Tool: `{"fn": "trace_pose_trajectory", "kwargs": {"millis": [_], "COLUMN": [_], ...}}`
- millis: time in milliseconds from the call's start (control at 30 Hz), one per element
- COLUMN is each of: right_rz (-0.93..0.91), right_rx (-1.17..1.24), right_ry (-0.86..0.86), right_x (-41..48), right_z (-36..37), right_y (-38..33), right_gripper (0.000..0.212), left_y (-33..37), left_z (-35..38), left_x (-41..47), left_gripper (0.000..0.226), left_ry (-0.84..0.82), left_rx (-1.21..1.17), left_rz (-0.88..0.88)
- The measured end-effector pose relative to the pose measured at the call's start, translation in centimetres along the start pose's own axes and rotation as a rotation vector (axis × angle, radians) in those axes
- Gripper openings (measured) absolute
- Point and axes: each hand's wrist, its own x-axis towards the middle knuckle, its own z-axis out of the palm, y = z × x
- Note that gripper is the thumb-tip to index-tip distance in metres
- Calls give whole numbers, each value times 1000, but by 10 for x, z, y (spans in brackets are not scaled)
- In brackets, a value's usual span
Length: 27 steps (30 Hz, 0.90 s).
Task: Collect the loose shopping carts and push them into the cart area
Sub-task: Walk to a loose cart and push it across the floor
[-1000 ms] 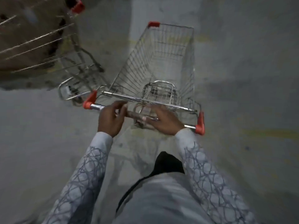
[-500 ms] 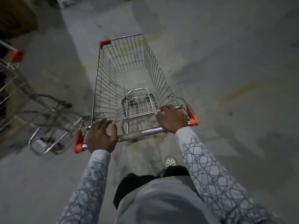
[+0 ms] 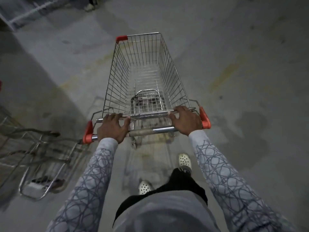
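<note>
Concrete floor [image 3: 242, 72] on every side, cart area not identifiable. Shopping cart [image 3: 143, 72] dead centre, nose toward 12 o'clock, basket [image 3: 117, 77] holding nothing but its folded child seat [image 3: 147, 101]. Second cart [image 3: 41, 156] at 8 o'clock, blurred, contents unclear. Left hand [image 3: 113, 128] and right hand [image 3: 185, 120] clasping the handle [image 3: 150, 131]. Mid-push, apparently; next, likely steady steering toward the cart area.

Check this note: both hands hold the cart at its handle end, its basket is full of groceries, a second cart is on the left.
One thing is wrong: the head view shows the basket empty, not full of groceries. The left hand and right hand do hold the cart at its handle end, and the second cart is on the left.
</note>
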Motion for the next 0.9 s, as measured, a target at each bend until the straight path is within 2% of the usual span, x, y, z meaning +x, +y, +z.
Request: {"fn": "trace_pose_trajectory", "kwargs": {"millis": [200, 433, 700, 900], "right_rz": [116, 308, 416, 436], "right_rx": [20, -6, 44, 17], "right_ry": [133, 370, 446, 461], "right_x": [-20, -12, 57, 136], "right_z": [8, 7, -18, -50], "right_y": [-10, -25, -15, 11], "right_gripper": [48, 38, 39, 36], "left_y": [1, 20, 73, 130], "left_z": [-16, -27, -33, -32], "left_x": [24, 74, 172, 253], "left_gripper": [62, 60, 68, 68], "left_ry": [-71, -112, -237, -238], "left_rx": [11, 23, 67, 45], "left_rz": [113, 203, 291, 321]}}
